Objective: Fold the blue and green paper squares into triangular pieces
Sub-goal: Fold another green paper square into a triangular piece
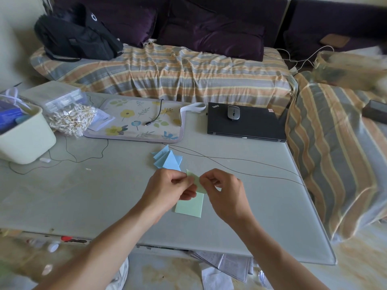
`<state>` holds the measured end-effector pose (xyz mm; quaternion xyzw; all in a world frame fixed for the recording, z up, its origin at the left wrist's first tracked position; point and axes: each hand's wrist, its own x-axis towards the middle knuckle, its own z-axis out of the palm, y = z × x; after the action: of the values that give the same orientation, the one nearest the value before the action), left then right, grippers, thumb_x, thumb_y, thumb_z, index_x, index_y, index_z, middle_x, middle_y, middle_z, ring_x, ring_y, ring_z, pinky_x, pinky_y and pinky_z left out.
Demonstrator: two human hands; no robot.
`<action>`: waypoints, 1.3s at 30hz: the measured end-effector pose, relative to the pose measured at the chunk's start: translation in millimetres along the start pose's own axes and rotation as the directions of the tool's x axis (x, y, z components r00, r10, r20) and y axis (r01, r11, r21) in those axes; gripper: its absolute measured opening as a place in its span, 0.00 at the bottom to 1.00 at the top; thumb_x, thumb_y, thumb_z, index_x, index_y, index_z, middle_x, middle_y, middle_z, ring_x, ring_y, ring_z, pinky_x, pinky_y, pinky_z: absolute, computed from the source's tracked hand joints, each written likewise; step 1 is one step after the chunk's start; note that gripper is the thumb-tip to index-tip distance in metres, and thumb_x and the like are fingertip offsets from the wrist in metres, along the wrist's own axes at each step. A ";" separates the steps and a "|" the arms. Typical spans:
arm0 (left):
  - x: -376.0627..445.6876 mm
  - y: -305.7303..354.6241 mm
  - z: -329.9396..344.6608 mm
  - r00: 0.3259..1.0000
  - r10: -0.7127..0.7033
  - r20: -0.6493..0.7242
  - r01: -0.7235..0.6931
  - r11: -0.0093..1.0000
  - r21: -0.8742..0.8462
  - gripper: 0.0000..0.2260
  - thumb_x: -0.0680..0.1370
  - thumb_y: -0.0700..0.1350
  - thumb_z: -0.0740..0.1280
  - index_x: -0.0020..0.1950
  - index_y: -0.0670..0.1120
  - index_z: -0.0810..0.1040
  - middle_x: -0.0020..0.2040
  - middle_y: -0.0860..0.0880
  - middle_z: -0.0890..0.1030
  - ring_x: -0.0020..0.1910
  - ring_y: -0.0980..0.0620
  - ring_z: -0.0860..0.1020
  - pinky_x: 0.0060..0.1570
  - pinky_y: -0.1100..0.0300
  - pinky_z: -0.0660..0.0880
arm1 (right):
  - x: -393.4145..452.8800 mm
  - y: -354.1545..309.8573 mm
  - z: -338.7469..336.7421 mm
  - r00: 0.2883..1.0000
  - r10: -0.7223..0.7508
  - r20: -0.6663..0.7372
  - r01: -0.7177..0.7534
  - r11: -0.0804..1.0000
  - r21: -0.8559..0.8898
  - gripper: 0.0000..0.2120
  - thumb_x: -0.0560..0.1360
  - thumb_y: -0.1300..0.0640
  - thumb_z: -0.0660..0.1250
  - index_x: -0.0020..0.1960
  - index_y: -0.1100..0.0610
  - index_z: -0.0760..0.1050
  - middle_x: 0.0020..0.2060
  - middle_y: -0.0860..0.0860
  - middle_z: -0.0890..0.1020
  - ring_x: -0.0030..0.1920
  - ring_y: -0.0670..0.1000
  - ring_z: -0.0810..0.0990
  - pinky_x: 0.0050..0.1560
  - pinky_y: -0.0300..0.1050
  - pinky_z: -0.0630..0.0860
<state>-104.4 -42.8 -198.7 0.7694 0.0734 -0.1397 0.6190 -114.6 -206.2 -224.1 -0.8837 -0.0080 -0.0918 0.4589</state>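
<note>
A: Where does the green paper sit?

B: The green paper piece (195, 181) is held above the counter (104, 195), near the middle of the view. The left hand (169, 188) pinches its left edge, fingers curled with thumb and forefinger closed on the sheet. The right hand (225, 192) pinches the right edge the same way, fingers bent inward. The top corner of the piece pokes up between the two hands.

A: And underneath?

B: At six o'clock from the held piece, a stack of green squares (190, 207) lies flat on the counter, partly hidden by the left hand.

A: The blue ones?

B: At eleven o'clock from the hands, just beyond them, a cluster of folded blue triangles (167, 159) rests on the counter, some standing on edge.

A: What else is there?

B: A floral mat (136, 120) at twelve o'clock from the triangles, with a cable end on it. A closed black laptop (247, 122) at two o'clock, with a mouse (233, 112) on its lid. A pale bin (23, 135) at nine o'clock, and beside it a bag of cotton swabs (73, 119).
</note>
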 end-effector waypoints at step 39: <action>6.6 -7.4 0.7 0.993 0.099 -0.059 -0.093 0.992 0.086 0.04 0.77 0.47 0.74 0.44 0.49 0.84 0.36 0.53 0.82 0.36 0.57 0.78 0.48 0.60 0.77 | -0.4 -6.5 1.1 0.989 0.114 0.094 -0.124 0.986 0.110 0.10 0.76 0.54 0.73 0.37 0.52 0.80 0.30 0.43 0.80 0.31 0.41 0.74 0.33 0.32 0.68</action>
<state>-100.3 -42.3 -207.7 0.8011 0.0500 -0.0884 0.5898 -115.5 -201.5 -219.6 -0.8576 0.0194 -0.0248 0.5134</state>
